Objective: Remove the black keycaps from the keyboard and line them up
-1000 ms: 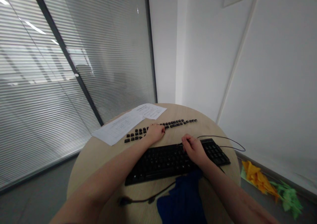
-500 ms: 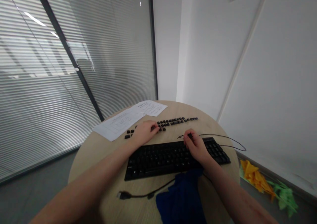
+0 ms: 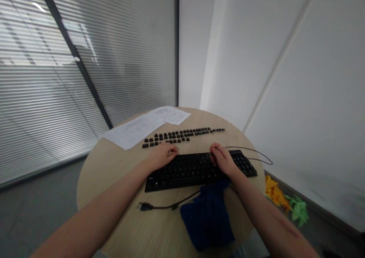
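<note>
A black keyboard (image 3: 179,174) lies on the round wooden table (image 3: 114,174). My left hand (image 3: 163,156) is at the keyboard's upper left edge, just below the rows of loose black keycaps (image 3: 171,135); its fingers are pinched together, and whatever they hold is too small to make out. Above the right part of the keyboard, my right hand (image 3: 221,157) is closed on a thin wire tool (image 3: 207,157), whose prongs point left over the keys. A blue cloth (image 3: 208,216) lies in front of the keyboard.
Printed papers (image 3: 137,130) lie at the table's back left. A USB cable (image 3: 146,206) rests near the front, and a thin black cord (image 3: 259,151) loops off to the right. Orange (image 3: 275,193) and green (image 3: 298,210) crumpled items are on the floor by the wall.
My left hand has drawn back from the keycap rows to the keyboard's edge. The wire tool in my right hand now points over the keyboard. The view has shifted slightly.
</note>
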Demonstrator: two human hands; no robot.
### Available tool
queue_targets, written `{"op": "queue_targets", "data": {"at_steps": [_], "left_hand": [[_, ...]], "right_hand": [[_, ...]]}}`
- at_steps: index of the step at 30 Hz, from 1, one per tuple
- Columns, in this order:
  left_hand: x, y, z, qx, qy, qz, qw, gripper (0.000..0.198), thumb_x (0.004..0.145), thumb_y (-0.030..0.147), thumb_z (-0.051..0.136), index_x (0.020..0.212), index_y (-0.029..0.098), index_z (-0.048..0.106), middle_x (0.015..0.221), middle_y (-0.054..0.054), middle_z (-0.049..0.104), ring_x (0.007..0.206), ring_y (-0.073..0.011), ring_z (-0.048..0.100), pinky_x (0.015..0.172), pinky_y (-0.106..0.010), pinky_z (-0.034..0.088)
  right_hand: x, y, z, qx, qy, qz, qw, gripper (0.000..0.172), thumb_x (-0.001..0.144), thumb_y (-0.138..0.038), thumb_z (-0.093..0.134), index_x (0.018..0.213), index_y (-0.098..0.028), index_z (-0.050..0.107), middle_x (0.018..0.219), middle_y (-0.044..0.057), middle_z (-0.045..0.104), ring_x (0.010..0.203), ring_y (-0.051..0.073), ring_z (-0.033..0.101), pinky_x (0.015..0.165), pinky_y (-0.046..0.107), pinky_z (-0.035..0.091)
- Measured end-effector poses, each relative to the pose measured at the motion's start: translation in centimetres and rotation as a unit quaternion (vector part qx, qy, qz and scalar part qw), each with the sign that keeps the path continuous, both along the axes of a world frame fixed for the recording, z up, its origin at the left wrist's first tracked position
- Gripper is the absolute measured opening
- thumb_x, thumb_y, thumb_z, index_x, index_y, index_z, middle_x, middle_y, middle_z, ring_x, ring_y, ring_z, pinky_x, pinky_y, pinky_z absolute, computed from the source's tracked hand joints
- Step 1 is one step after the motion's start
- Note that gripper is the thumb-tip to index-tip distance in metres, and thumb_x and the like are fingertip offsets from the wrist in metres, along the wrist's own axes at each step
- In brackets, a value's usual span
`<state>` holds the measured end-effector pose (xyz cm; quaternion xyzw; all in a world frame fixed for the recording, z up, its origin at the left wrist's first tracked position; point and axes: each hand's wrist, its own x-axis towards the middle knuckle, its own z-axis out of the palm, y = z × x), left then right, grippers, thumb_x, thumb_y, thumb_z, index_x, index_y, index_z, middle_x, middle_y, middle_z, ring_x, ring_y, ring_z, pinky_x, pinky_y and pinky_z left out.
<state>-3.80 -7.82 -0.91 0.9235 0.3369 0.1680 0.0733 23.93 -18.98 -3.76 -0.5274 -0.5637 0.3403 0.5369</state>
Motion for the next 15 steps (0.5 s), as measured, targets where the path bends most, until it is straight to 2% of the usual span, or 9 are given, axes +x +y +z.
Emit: {"op": "queue_targets", "data": {"at_steps": [6, 15], "left_hand": [[-0.17, 0.10, -0.02, -0.027, 0.007, -0.026, 0.999, 0.018, 0.090, 0.030, 0.056, 0.094, 0.021, 0.071, 0.094, -0.004, 0.071, 0.088, -0.0198, 0.063, 0.082, -0.032, 0.047], [0.16, 0.00, -0.19, -0.039, 0.018, -0.051, 0.998, 0.023, 0.091, 0.026, 0.050, 0.094, 0.022, 0.073, 0.092, -0.004, 0.072, 0.086, -0.0200, 0.064, 0.081, -0.031, 0.046]], "right_hand": [[-0.53, -0.13, 0.03, -0.034, -0.027, 0.005, 0.999, 0.023, 0.093, -0.041, 0.045, 0.079, -0.023, 0.048, 0.048, -0.007, 0.048, 0.039, 0.010, 0.042, 0.039, 0.020, 0.030], [-0.94, -0.17, 0.08, -0.008, -0.112, -0.018, 0.994, 0.022, 0.095, -0.038, 0.043, 0.081, -0.023, 0.049, 0.051, -0.005, 0.051, 0.045, 0.012, 0.048, 0.045, 0.023, 0.037]]}}
